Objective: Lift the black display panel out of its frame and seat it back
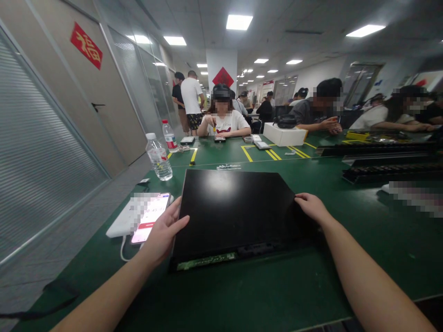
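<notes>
Between my two hands is a flat black display panel [235, 207], its glossy face up and reflecting a ceiling light. A green circuit board strip [206, 262] shows along its near edge. My left hand [166, 226] grips the panel's left edge, thumb on top and fingers out of sight behind the side. At the right edge my right hand [311, 206] pinches the panel near its far right corner. Whether the panel lies flat on the table or is slightly raised, I cannot tell. Just left of my left hand lies a lit phone [151, 219] showing a timer.
Under the phone is a white box-like object [119, 220] with a white cable. Two water bottles [159, 159] stand beyond it on the green table [277, 295]. Dark long strips [384, 170] lie at the right. A person [223, 117] works across the table, near a white box [284, 134].
</notes>
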Demonstrator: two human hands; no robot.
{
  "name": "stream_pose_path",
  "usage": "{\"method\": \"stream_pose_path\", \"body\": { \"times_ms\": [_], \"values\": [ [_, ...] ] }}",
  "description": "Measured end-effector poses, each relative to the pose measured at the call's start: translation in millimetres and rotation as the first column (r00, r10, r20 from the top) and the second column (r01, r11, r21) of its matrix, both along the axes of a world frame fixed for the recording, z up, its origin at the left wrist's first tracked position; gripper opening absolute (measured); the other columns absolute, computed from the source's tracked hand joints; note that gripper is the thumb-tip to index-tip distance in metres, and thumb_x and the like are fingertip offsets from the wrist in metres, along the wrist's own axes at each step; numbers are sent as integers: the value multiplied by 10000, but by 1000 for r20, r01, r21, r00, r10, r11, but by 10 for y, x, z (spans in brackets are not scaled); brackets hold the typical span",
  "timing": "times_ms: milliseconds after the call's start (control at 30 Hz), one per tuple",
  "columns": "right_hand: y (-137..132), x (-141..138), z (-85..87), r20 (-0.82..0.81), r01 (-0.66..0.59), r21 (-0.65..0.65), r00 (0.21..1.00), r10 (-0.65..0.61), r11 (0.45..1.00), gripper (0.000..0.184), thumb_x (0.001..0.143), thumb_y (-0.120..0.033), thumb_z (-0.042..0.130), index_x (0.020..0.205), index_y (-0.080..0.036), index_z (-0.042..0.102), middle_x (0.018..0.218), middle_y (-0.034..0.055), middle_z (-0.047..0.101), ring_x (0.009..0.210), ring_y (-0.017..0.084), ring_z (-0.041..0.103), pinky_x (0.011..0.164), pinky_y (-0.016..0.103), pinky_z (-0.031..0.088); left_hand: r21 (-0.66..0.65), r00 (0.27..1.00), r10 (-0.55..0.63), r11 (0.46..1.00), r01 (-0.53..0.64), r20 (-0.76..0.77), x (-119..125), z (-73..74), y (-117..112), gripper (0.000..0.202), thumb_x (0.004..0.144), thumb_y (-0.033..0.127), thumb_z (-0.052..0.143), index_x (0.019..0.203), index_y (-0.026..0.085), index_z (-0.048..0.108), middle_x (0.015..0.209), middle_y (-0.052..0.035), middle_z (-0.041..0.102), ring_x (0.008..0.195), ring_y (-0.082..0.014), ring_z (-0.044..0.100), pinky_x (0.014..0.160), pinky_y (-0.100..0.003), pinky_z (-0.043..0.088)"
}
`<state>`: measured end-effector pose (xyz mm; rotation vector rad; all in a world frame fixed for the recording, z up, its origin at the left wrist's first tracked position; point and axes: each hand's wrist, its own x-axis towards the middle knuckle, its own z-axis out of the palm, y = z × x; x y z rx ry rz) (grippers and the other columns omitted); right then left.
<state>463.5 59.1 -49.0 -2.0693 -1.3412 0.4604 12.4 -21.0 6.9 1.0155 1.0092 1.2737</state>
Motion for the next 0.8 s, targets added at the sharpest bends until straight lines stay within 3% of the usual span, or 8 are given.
{"method": "stream_pose_path", "body": {
  "times_ms": [333,567,800],
  "values": [
    [-19,-16,39,-271,40,35,962,-29,999,88,683,-228,663,714,-233,745,937,72,780,1022,271,693,934,378,516,-53,999,33,998,-32,5,-79,-70,59,957,619,323,943,1475,220,529,1394,-124,670,1293,-385,607,1027,-431,565],
    [-27,15,43,-361,38,87,933,-4,996,164,647,-272,669,777,-221,757,981,86,780,1037,278,694,927,384,521,-33,999,47,998,-47,-9,-138,-115,106,881,669,310,905,1466,230,538,1415,-105,658,1268,-361,633,989,-390,587],
    [-80,-7,176,-557,23,137,828,58,990,254,581,-304,691,811,-208,743,879,78,770,932,283,713,844,373,549,-69,994,104,992,-107,-41,-225,-112,140,814,699,258,848,1457,227,553,1293,-82,740,1170,-337,699,904,-347,610]
  ]
}}
